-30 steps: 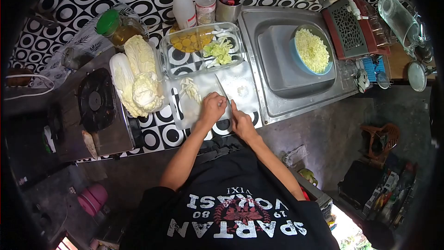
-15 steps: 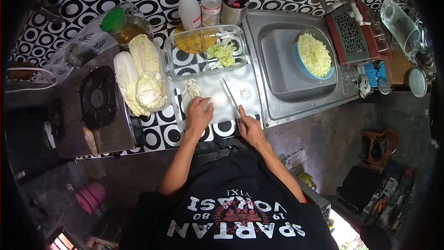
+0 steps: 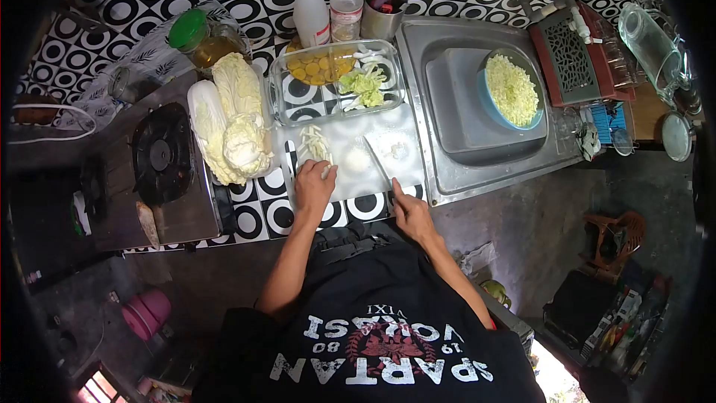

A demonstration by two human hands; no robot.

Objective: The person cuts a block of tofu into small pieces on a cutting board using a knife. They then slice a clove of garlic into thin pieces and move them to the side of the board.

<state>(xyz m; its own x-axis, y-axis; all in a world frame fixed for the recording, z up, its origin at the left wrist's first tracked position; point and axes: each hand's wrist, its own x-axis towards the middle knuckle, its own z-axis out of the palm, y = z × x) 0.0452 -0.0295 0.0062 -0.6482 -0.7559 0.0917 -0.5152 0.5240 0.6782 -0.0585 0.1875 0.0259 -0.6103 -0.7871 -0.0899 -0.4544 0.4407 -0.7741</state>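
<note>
On the translucent cutting board lies a small pile of pale cut strips, seemingly cabbage. My left hand is at the lower end of this pile, fingers curled together around a small pale piece. In my right hand is the handle of a knife, its blade angled up and left across the board. Small white bits lie to the right of the blade. Behind the board stands a rectangular glass dish with leafy cabbage pieces in its right part.
Whole napa cabbages sit left of the board, beside a gas stove. To the right, a blue bowl of chopped cabbage stands in the metal sink. A white bottle and a blue-capped bottle are behind the dish.
My left hand has shifted slightly left to the lower end of the strips, its fingers drawn together. The knife and my right hand have moved a little right and down.
</note>
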